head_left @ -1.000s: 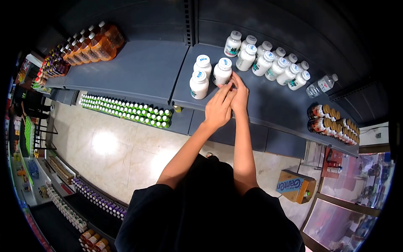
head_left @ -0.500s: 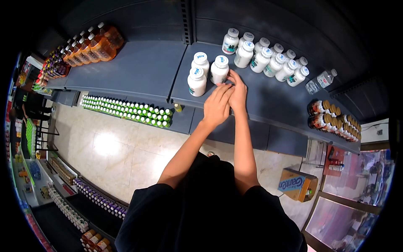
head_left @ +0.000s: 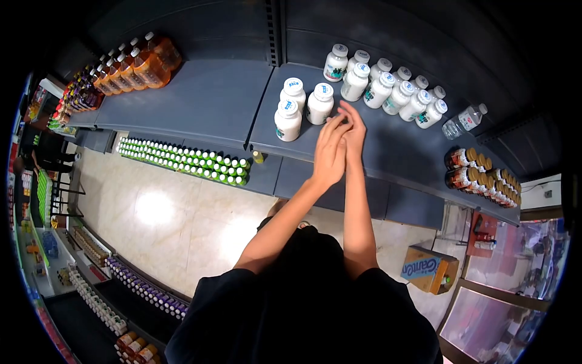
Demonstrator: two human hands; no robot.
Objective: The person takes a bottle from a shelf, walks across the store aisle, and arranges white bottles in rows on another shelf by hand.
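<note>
My left hand (head_left: 330, 153) and my right hand (head_left: 354, 132) are held together over the front of a dark grey shelf (head_left: 388, 142), touching each other. Fingers on both hands are stretched out, and no bottle is in either. Just left of my fingertips stands a white bottle (head_left: 319, 105) with a white lid. Two more such bottles are beside it, a front one (head_left: 288, 121) and a rear one (head_left: 293, 91). Beyond my fingertips, several matching white bottles (head_left: 378, 91) stand upright in rows. Part of my right palm is hidden behind the left hand.
A clear bottle (head_left: 464, 121) lies tilted to the right, near brown-lidded jars (head_left: 464, 178). Orange drink bottles (head_left: 142, 68) stand on the left shelf. Below are green bottles with white caps (head_left: 194, 162). An open cardboard box (head_left: 429, 270) is on the floor. A person (head_left: 51, 159) is at far left.
Both hands have drawn to the right, away from the nearest white bottle, which my right fingers were against before. That bottle stays with the other two.
</note>
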